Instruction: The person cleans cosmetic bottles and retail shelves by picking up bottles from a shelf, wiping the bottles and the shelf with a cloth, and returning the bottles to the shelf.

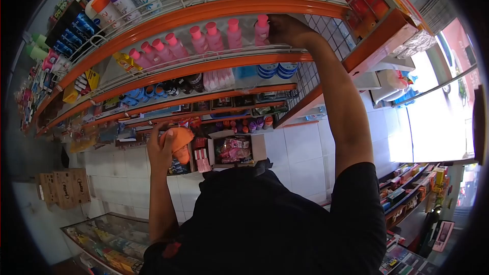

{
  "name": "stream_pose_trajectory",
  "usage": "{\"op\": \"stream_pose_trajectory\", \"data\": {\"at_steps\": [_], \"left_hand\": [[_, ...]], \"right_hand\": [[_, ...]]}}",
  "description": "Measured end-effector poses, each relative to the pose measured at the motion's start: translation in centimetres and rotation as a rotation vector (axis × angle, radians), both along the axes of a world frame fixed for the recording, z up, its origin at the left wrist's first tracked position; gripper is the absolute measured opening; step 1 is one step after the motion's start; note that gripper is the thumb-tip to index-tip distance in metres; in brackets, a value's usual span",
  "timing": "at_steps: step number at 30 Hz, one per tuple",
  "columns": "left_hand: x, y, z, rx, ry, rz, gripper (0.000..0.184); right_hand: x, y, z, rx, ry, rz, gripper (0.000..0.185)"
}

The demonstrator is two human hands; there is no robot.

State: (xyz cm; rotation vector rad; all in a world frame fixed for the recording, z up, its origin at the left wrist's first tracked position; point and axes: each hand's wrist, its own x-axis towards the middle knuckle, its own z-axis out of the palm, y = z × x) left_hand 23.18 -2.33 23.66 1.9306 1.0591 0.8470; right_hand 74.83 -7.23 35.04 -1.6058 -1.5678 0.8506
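Note:
My left hand [162, 145] is closed around a bunched orange cloth [179, 142], held low in front of the shelves. My right hand [289, 30] reaches into the upper shelf and is closed at the side of a small pink bottle [262, 31] with a pink cap, the rightmost one. Its fingertips are in shadow and partly hidden by the bottle. To the left of it, several matching pink bottles [214, 37] stand upright in a row along the same shelf.
An orange-edged shelf [224, 9] above carries spray cans and bottles. Blue round tins [277, 70] sit on the shelf below. A wire mesh panel [326, 35] closes the right end. On the floor is an open carton [259, 147]; a glass case [109, 224] stands behind left.

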Motion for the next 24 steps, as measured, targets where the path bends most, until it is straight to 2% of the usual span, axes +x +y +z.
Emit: {"op": "stream_pose_trajectory", "data": {"at_steps": [3,14,21,24], "left_hand": [[1.1,0.7,0.5,0.066,0.052,-0.055,0.037],[1.2,0.5,0.7,-0.001,0.057,-0.190,0.037],[0.6,-0.1,0.9,0.014,0.020,-0.220,0.032],[0.1,-0.1,0.6,0.019,0.017,-0.219,0.031]], "right_hand": [[0.3,0.6,0.1,-0.022,-0.151,0.006,0.052],[0.0,0.6,-0.7,-0.030,-0.120,-0.063,0.056],[-1.5,0.5,0.6,-0.072,-0.169,-0.086,0.055],[-1.1,0.6,0.8,-0.107,-0.296,-0.055,0.054]]}}
